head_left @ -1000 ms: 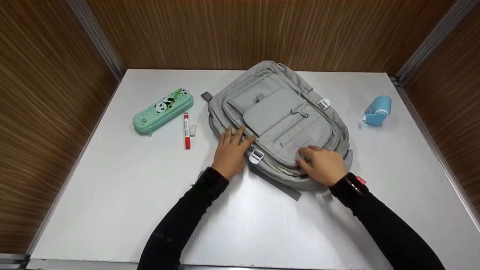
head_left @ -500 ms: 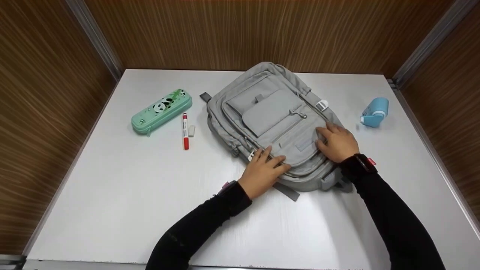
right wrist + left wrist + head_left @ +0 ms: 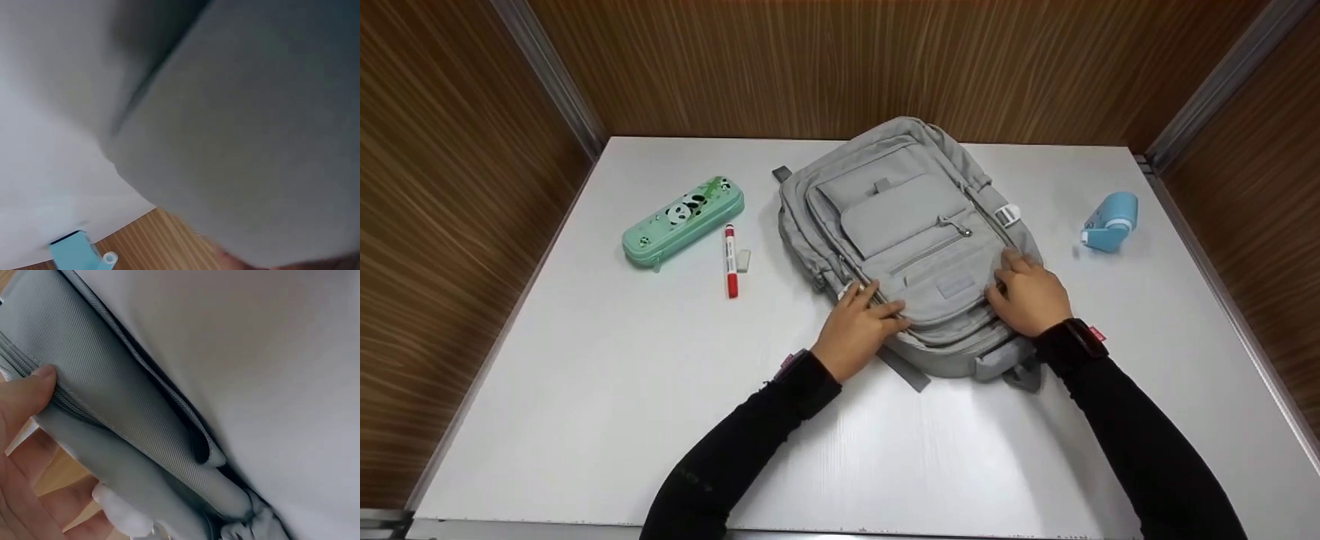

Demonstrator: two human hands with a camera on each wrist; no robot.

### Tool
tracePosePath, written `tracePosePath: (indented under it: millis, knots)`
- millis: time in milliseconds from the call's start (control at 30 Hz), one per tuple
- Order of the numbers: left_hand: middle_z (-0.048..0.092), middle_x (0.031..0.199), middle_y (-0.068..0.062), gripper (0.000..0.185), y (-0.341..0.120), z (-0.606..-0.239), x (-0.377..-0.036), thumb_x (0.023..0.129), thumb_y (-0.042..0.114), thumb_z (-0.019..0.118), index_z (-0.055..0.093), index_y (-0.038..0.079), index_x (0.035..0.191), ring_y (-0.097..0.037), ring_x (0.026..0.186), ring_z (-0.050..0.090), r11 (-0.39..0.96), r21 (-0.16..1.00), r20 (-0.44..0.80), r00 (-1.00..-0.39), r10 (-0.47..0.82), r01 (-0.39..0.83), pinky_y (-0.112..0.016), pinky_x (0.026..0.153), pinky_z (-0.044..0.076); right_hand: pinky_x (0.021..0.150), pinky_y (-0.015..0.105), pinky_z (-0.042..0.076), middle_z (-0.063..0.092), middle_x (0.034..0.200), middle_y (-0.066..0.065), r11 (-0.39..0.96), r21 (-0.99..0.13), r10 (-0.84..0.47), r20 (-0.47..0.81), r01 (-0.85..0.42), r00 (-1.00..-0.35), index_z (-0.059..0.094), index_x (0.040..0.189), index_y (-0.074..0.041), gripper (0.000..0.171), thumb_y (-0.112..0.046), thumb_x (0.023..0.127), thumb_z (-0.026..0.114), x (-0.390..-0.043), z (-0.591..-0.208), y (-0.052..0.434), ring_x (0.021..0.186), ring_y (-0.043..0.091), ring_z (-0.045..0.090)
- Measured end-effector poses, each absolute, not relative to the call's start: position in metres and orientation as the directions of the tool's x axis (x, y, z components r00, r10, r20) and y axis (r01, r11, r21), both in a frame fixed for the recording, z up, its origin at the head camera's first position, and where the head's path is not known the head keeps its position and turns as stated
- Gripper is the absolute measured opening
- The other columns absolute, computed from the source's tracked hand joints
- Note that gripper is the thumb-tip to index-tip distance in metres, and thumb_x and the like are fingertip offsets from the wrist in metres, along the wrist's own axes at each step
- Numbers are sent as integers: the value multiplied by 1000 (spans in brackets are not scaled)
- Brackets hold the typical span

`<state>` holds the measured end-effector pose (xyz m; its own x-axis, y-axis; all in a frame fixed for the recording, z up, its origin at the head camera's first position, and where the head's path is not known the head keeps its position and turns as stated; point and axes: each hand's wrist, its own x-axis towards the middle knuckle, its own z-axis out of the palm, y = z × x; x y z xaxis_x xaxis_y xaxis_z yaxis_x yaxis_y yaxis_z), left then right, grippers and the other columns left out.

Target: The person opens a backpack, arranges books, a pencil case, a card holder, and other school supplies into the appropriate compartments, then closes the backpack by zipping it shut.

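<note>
A grey backpack lies flat on the white table, front pockets up. My left hand grips its near left edge beside a white buckle. In the left wrist view my thumb presses on a zipper seam of the backpack, with the fingers curled below it. My right hand holds the near right side, fingers bent over the front pocket's edge. The right wrist view is filled by blurred grey backpack fabric.
Left of the bag lie a mint panda pencil case, a red marker and a small eraser. A light blue object sits at the right. Wooden walls enclose the table on three sides.
Both hands stayed on the backpack's near end as it turned, its top swinging right and away. My left hand moved from the left side to the near left corner.
</note>
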<state>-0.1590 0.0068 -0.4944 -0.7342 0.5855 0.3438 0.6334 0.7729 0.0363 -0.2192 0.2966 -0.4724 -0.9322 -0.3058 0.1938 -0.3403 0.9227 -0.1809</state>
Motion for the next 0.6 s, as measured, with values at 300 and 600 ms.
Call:
tracePosePath:
  millis: [300,600]
  knots:
    - [64,133,-1,28,-40,-492,-174,90,4,63,75,17,112,-30,131,54,826,156,351,-812,465,541,-39,101,51,107,56,40,58,135,23,865,-284,-387,148,-414,-910,67,118,5,37,-21,94,58,-206,-474,275,127,45,49]
    - [64,133,-1,31,-78,-493,-189,91,-1,59,76,17,111,-32,125,58,892,229,310,-897,314,391,-45,79,59,99,53,43,62,133,17,827,-269,-467,161,-494,-870,67,124,-3,42,-31,94,59,-189,-475,245,115,45,52]
